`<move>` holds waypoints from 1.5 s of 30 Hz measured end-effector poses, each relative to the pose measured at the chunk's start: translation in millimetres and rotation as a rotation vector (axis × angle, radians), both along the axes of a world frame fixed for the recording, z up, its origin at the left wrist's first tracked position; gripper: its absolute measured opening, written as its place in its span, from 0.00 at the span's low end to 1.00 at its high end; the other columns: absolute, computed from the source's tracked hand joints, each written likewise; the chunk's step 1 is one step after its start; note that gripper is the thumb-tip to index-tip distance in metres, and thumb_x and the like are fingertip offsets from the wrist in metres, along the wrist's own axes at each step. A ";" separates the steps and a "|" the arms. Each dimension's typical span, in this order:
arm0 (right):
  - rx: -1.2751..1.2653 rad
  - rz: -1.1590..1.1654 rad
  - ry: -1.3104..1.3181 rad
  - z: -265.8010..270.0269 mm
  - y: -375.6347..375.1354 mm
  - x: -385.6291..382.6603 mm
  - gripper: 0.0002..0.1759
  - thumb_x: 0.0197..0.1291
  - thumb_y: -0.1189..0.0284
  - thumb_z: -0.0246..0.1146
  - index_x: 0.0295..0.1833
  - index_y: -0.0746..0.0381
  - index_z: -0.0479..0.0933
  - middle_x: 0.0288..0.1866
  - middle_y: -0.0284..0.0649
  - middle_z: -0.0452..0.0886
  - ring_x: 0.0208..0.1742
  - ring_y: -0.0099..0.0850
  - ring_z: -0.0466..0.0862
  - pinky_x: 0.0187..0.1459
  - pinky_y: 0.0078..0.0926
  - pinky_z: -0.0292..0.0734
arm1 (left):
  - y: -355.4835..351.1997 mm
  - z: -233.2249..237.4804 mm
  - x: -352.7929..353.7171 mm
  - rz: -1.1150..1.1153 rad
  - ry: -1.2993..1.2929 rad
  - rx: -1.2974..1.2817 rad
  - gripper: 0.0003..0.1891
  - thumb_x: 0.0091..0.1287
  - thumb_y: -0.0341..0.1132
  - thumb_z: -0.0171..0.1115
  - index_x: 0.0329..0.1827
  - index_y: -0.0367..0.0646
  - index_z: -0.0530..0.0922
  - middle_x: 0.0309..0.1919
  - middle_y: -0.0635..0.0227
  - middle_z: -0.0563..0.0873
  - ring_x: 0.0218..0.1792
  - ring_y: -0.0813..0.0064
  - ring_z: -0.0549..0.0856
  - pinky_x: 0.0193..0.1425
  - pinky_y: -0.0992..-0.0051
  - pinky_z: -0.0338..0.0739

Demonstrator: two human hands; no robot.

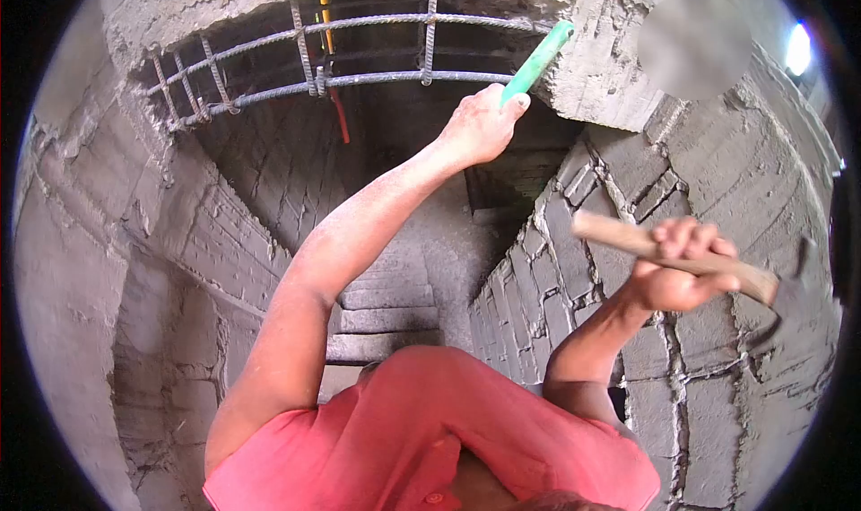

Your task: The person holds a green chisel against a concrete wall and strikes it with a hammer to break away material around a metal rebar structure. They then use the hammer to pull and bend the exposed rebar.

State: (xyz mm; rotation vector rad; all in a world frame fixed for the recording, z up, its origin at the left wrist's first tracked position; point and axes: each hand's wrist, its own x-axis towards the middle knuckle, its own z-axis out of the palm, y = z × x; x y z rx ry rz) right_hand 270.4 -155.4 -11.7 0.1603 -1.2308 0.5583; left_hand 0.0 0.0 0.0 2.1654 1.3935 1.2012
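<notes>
My left hand (482,127) reaches up to the concrete edge at the top, its fingers wrapped around a green bar-shaped tool (538,61). The upper end of the bar overlaps the rough concrete lip (596,67); its lower end is hidden in my palm. To the right, my right hand (686,264) is closed around the wooden handle of a hammer (619,233), gripping close to its head. The curved dark metal head is smeared by motion at the far right, over the grey wall.
Steel reinforcing bars (359,80) span the opening at the top, with a yellow conduit (326,26) and a red tube (341,116) behind them. Concrete steps (386,321) descend below my arms. A mortar-streaked block wall (646,349) stands right, a rough plastered wall (81,269) left.
</notes>
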 end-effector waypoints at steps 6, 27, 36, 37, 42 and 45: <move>0.309 -0.200 0.341 60.3 8.0 -2.3 0.31 0.66 0.34 0.52 0.44 0.51 0.79 0.29 0.32 0.75 0.27 0.31 0.78 0.38 0.39 0.79 | -9.3 15.6 -6.5 -0.143 -0.059 0.007 0.25 0.79 0.53 0.44 0.43 0.36 0.74 0.37 0.44 0.80 0.42 0.43 0.80 0.49 0.53 0.74; 0.377 -0.363 0.416 49.4 -1.4 -17.3 0.20 0.71 0.45 0.54 0.39 0.49 0.77 0.28 0.31 0.72 0.24 0.29 0.70 0.32 0.38 0.72 | -14.2 15.8 -16.6 0.041 0.096 0.084 0.24 0.77 0.53 0.48 0.42 0.35 0.74 0.34 0.40 0.84 0.40 0.35 0.83 0.45 0.44 0.76; 0.140 -0.278 0.410 47.1 34.2 -24.2 0.22 0.68 0.43 0.55 0.40 0.51 0.77 0.23 0.30 0.68 0.21 0.29 0.71 0.27 0.35 0.72 | 2.2 20.9 -20.3 -0.048 0.078 0.060 0.25 0.79 0.53 0.42 0.45 0.36 0.76 0.42 0.42 0.82 0.47 0.38 0.81 0.53 0.47 0.73; 0.092 -0.783 0.498 45.5 54.4 -67.1 0.15 0.68 0.55 0.58 0.36 0.54 0.78 0.22 0.31 0.71 0.23 0.29 0.76 0.28 0.37 0.77 | 1.8 21.5 -20.9 -0.068 0.069 0.073 0.25 0.79 0.53 0.42 0.45 0.36 0.76 0.42 0.41 0.82 0.47 0.38 0.81 0.53 0.47 0.73; -0.864 -0.113 -0.222 -12.9 107.9 -107.5 0.08 0.69 0.69 0.60 0.40 0.61 0.72 0.23 0.34 0.73 0.16 0.24 0.72 0.21 0.23 0.75 | 7.2 10.2 -15.4 -0.005 0.175 0.083 0.26 0.79 0.52 0.42 0.44 0.36 0.77 0.43 0.42 0.82 0.48 0.38 0.81 0.52 0.47 0.73; -0.656 -0.301 -0.029 3.4 68.6 -95.5 0.08 0.71 0.67 0.59 0.42 0.60 0.70 0.24 0.33 0.71 0.18 0.23 0.72 0.22 0.26 0.77 | 7.2 17.8 -18.4 0.008 0.178 0.105 0.24 0.80 0.51 0.41 0.43 0.37 0.77 0.42 0.42 0.82 0.49 0.41 0.81 0.54 0.49 0.73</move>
